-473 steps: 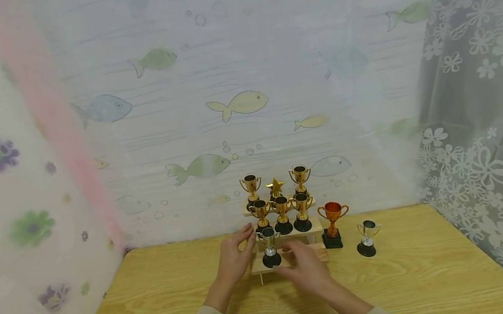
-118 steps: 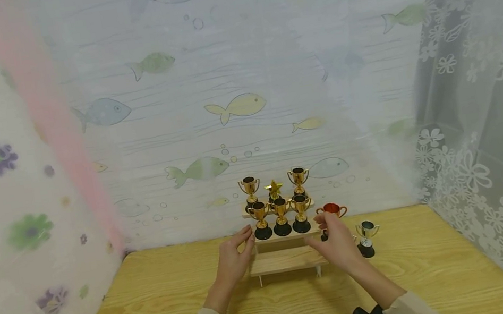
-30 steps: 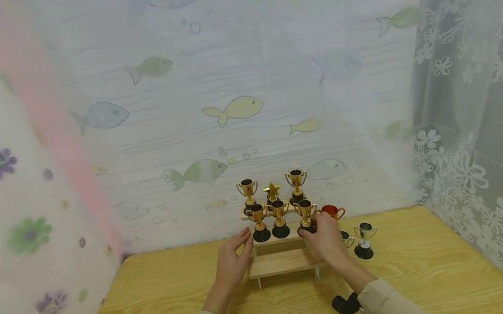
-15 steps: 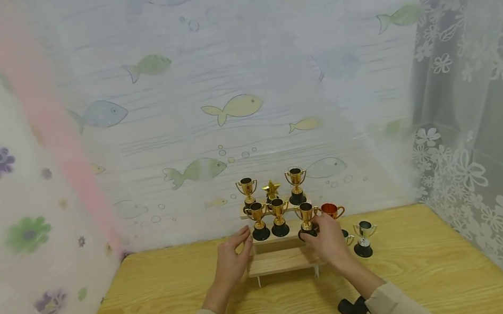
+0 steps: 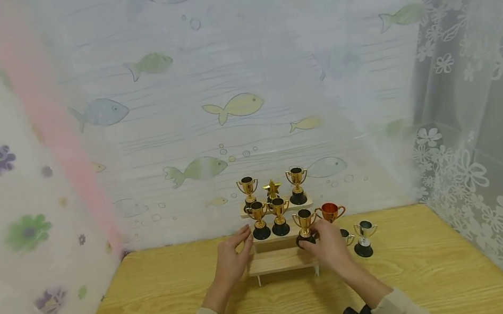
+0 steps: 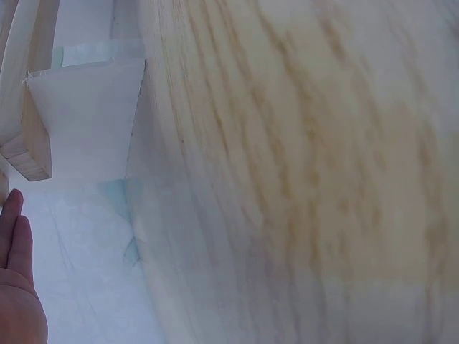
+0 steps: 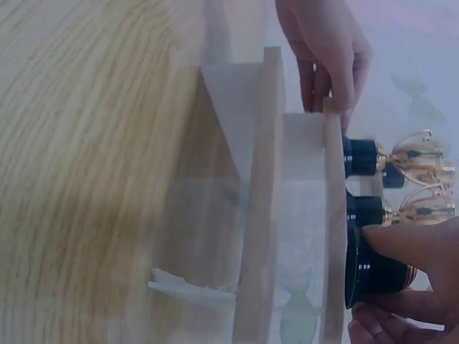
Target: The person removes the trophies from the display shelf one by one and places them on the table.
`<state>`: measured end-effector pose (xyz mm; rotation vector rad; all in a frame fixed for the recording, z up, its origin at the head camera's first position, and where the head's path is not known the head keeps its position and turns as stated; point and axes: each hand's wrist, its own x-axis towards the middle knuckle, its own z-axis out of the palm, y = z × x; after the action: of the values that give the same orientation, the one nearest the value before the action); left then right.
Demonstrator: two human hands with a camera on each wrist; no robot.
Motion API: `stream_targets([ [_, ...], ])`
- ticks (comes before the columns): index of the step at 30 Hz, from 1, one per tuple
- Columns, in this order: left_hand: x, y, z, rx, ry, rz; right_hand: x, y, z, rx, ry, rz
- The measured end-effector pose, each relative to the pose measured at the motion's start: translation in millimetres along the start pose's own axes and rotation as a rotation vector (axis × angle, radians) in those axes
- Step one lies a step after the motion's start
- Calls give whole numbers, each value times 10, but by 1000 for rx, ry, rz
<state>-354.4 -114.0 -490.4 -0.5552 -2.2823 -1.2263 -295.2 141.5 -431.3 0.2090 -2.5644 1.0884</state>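
Note:
My right hand (image 5: 333, 246) pinches the black base of a gold cup trophy (image 5: 304, 220) at the right end of the middle step; in the right wrist view, thumb and fingers of my right hand (image 7: 416, 279) are round that base (image 7: 380, 269). My left hand (image 5: 232, 259) touches the left end of the middle step with its fingertips, fingers fairly straight. Two gold cups (image 5: 257, 215) (image 5: 278, 211) stand on that step. On the top step are two more gold cups (image 5: 248, 187) (image 5: 296, 180) with a gold star trophy (image 5: 272, 189) between them. The lowest step (image 5: 281, 261) bears nothing.
To the right of the stand, on the wooden table (image 5: 165, 298), are a red cup (image 5: 330, 212), a silver cup (image 5: 363, 240) and another silver cup (image 5: 347, 239) partly behind my right hand. A fish-patterned curtain (image 5: 238, 62) hangs behind.
Over the last second the right-hand gold cup has come forward and down from the row, with my right hand on it. Earlier, a silver cup stood on the lowest step. My left hand has stayed put.

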Motion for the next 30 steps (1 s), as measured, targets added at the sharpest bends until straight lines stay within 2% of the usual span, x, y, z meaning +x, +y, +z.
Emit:
stream_targets([
  [15, 0, -10, 6, 8, 1, 5, -204, -63, 109, 35, -73, -29],
  [22, -2, 10, -7, 0, -7, -10, -259, -96, 161, 54, -87, -75],
  [30, -1, -1, -8, 11, -9, 3, -314, -88, 245, 64, -102, -77],
])
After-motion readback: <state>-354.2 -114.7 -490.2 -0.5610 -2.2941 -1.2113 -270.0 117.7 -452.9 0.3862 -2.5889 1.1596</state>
